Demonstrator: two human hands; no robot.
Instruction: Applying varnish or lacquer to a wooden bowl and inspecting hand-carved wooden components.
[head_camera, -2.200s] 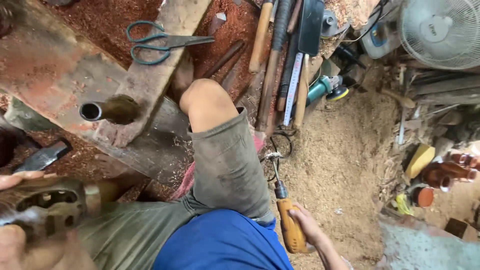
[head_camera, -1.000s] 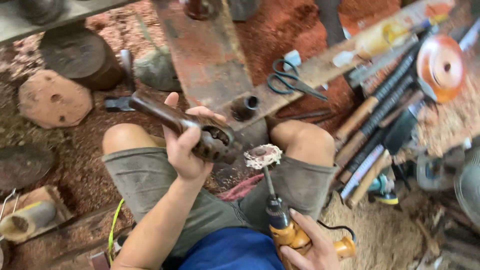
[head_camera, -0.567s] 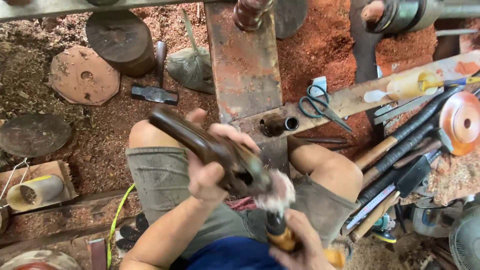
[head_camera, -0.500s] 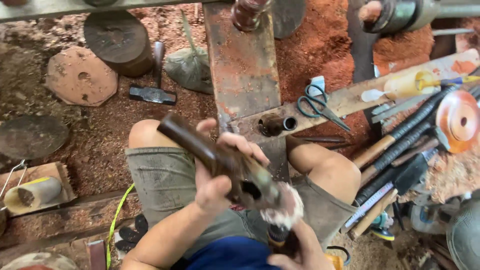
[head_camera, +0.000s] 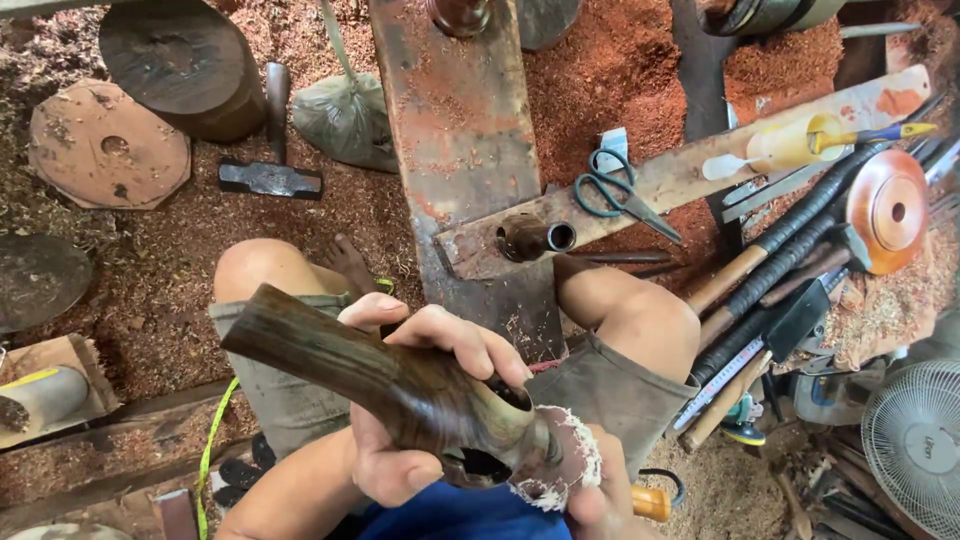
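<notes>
Right hand (head_camera: 600, 500) half-hidden behind wooden piece (head_camera: 400, 390)

Left hand (head_camera: 420, 400) grips dark carved wood piece (head_camera: 380, 385) against buffing wheel (head_camera: 560, 460)

Sawdust-covered floor (head_camera: 150, 300) bearing a hammer (head_camera: 268, 175), round wooden discs (head_camera: 105, 150), a grey sack (head_camera: 345, 120) and a rusty beam (head_camera: 465, 170).
</notes>
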